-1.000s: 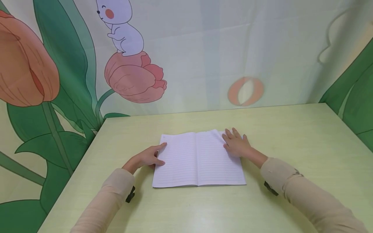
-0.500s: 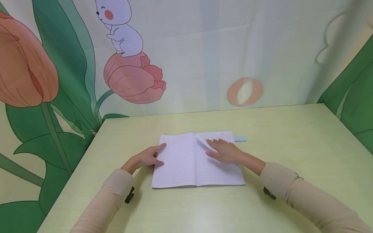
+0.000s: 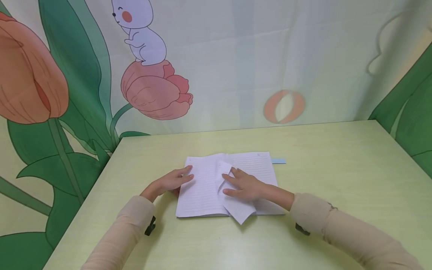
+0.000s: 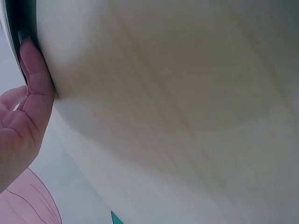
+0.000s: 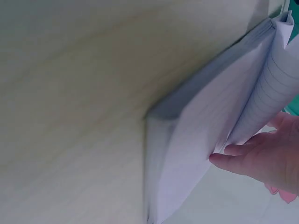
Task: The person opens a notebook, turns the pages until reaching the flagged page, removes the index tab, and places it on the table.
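Note:
An open lined notebook lies on the table. My left hand holds its left edge, thumb on the page and the other fingers beneath, as the left wrist view shows with fingers under the cover. Near the fold, my right hand has its fingers extended against a lifted page. That page bends over to the left, its lower corner sticking out past the notebook's front edge. In the right wrist view the curled page stands up beside the fingers.
A light blue tab juts out from the notebook's right side at the top. The pale wood table ends at a curtain printed with tulips and a white animal.
My right hand has swept left from the notebook's upper right corner to the fold, pushing a page over. The blue tab has come into sight. My left hand stays, its thumb slightly shifted.

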`<action>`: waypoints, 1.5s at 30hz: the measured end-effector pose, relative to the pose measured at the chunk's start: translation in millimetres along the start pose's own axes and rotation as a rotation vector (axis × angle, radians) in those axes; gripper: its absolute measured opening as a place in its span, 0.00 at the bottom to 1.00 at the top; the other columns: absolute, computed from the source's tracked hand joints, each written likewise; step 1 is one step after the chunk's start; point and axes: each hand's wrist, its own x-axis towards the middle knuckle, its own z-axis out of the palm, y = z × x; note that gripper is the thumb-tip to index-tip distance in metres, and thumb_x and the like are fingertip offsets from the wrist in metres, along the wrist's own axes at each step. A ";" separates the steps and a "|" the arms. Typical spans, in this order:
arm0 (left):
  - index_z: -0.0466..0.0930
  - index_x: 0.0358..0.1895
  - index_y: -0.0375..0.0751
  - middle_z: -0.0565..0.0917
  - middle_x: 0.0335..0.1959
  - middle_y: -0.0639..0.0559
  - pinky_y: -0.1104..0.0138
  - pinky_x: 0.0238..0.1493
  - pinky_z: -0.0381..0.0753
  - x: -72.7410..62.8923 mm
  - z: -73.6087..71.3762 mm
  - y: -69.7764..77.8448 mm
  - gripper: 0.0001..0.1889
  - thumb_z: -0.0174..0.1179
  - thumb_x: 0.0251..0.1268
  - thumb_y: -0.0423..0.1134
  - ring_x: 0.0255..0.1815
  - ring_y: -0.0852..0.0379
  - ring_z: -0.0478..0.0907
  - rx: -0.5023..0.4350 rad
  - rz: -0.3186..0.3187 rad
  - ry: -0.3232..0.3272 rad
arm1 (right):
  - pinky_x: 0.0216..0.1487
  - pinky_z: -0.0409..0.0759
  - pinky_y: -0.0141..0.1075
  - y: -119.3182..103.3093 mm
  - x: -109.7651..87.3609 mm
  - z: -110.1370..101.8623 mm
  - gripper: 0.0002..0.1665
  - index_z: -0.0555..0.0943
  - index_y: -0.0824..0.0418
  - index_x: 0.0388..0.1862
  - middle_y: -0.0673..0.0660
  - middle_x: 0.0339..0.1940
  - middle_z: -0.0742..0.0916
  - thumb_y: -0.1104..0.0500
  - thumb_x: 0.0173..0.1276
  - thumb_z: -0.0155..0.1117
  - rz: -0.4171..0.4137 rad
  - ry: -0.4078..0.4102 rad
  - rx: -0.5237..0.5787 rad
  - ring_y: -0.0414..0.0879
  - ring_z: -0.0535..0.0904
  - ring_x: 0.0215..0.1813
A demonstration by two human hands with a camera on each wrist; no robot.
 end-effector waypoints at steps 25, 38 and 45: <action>0.25 0.71 0.52 0.76 0.32 0.38 0.64 0.24 0.76 1.5 1.9 -1.8 0.52 0.58 0.59 0.28 0.25 0.53 0.77 -0.060 0.030 0.000 | 0.67 0.46 0.50 -20.7 12.9 17.0 0.36 0.61 0.68 0.67 0.69 0.69 0.58 0.43 0.70 0.45 -0.143 -0.055 0.013 0.60 0.43 0.71; 0.40 0.73 0.47 0.72 0.37 0.40 0.64 0.26 0.75 4.5 1.0 -2.5 0.44 0.59 0.59 0.30 0.26 0.53 0.74 -0.011 0.012 0.000 | 0.61 0.47 0.63 12.8 2.9 -6.5 0.38 0.58 0.67 0.69 0.68 0.70 0.56 0.47 0.68 0.52 0.005 0.054 -0.076 0.62 0.44 0.71; 0.41 0.73 0.46 0.71 0.35 0.40 0.65 0.24 0.74 2.2 0.9 0.3 0.43 0.59 0.58 0.30 0.24 0.53 0.73 0.001 0.001 0.005 | 0.59 0.47 0.66 48.9 -2.3 -25.3 0.39 0.56 0.67 0.69 0.66 0.70 0.57 0.45 0.68 0.49 0.189 0.135 -0.176 0.64 0.43 0.70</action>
